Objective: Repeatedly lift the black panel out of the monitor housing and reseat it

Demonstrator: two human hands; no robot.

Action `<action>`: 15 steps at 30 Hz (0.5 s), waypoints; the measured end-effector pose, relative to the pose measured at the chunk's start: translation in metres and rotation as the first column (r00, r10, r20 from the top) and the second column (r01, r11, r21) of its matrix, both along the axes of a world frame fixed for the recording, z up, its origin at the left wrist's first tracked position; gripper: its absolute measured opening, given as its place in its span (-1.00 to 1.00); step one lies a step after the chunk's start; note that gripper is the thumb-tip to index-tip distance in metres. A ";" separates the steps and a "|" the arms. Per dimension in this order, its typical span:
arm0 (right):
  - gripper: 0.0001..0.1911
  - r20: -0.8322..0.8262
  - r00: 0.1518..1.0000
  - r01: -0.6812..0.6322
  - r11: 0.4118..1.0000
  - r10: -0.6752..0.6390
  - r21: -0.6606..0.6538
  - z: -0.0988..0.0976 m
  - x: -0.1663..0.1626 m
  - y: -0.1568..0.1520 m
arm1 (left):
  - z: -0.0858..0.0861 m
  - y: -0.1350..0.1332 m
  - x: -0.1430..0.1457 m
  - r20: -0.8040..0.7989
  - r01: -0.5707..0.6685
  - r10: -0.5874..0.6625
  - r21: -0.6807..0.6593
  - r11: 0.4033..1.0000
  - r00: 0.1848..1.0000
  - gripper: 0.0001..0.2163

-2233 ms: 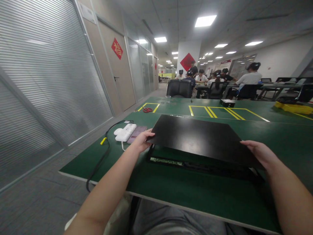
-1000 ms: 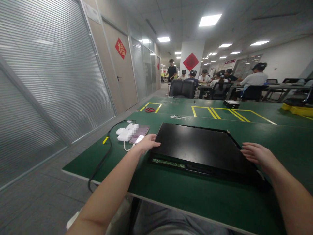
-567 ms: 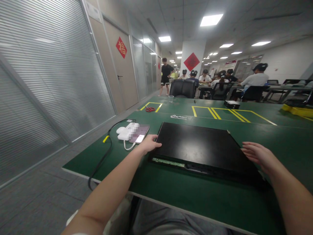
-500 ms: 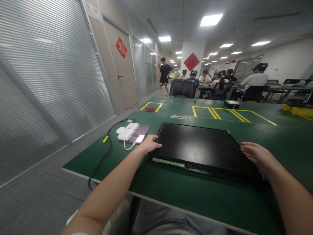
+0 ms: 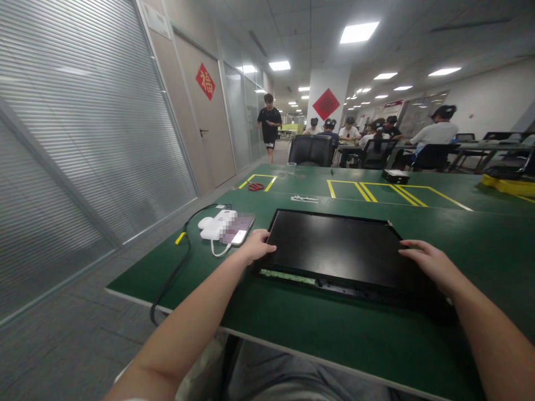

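Note:
A flat black display panel (image 5: 334,245) lies face up on the green table in front of me, with a dark frame around it. Along its near edge a strip of green circuit board (image 5: 288,276) is exposed. My left hand (image 5: 257,247) holds the panel's left edge, thumb on top and the other fingers curled at the side. At the right edge, my right hand (image 5: 428,262) grips the rim between thumb and fingers; part of the grip is hidden behind the hand.
Left of the panel lie a phone (image 5: 242,229), a white power strip (image 5: 217,224) and a black cable (image 5: 188,250). Farther back are red scissors (image 5: 256,186), a metal caliper-like tool (image 5: 305,199), a clear cup (image 5: 291,167) and a small black box (image 5: 395,176). Several people sit beyond; one person walks.
My right hand has moved left, from beside the panel's right edge onto it. My left hand stays where it was. The person in the background has walked closer and to the left.

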State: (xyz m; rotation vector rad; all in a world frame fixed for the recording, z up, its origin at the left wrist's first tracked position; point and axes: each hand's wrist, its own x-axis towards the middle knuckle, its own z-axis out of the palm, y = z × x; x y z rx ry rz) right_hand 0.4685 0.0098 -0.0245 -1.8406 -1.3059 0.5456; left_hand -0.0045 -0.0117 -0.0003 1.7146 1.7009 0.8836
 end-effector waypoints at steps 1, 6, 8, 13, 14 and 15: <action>-0.53 -0.006 1.000 -0.015 1.000 0.015 -0.007 0.000 -0.001 0.000 | -0.001 0.001 0.000 -0.004 -0.011 0.011 -0.005 1.000 1.000 -0.82; -0.50 -0.034 0.994 -0.104 0.995 0.103 -0.001 -0.001 -0.005 -0.001 | -0.008 0.006 -0.003 -0.008 -0.093 0.092 -0.036 0.995 0.996 -0.63; -0.52 -0.027 0.992 -0.124 0.992 0.124 -0.017 0.001 -0.007 -0.002 | -0.010 0.008 -0.003 -0.024 -0.097 0.096 -0.047 0.994 0.995 -0.60; -0.59 0.051 0.988 -0.141 0.988 0.144 -0.064 0.009 -0.010 -0.006 | -0.009 0.008 -0.002 -0.074 -0.102 0.097 -0.069 0.992 0.993 -0.58; -0.60 0.073 0.987 -0.140 0.987 0.146 -0.076 0.010 -0.010 -0.006 | -0.009 0.008 -0.001 -0.087 -0.100 0.094 -0.066 0.993 0.992 -0.59; -0.61 0.097 0.985 -0.137 0.987 0.145 -0.089 0.011 -0.010 -0.006 | -0.009 0.007 -0.001 -0.101 -0.099 0.092 -0.060 0.993 0.991 -0.59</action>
